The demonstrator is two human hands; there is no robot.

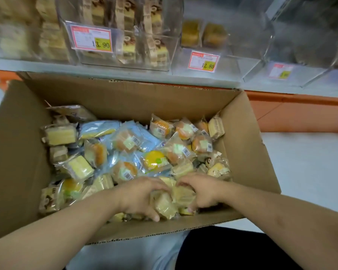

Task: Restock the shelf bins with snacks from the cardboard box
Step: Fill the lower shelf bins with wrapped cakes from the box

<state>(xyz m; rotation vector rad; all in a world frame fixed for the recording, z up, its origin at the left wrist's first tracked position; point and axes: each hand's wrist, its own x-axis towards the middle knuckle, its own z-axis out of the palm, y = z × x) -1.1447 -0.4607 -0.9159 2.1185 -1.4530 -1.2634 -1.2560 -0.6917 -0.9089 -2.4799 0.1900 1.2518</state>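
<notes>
Clear shelf bins (125, 36) at far side; open cardboard box (14, 152) near. Left hand (139, 195) and right hand (201, 191), fingers curled, grip wrapped cake slices (172, 201).

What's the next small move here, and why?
Probably lift the gathered cake packs out of the cardboard box. Both the left hand and the right hand already curl round them at the near wall, and nothing lies on top of them.
</notes>
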